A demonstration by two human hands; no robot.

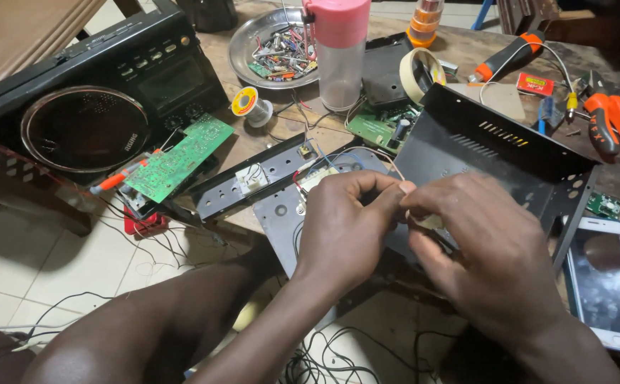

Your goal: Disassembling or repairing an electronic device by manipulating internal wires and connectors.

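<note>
A small pale part (424, 220) is being pinched between the left hand (345, 227) and the right hand (488, 256), over the black metal case (495, 153) at the table's near edge. It is judged that thin wires (338, 160) could be torn loose if the part is being pulled too hard.

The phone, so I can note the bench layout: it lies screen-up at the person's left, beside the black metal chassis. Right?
Not quite: the phone lies at the person's right, not left, as the head view shows. It is screen-up beside the black metal chassis.
</note>
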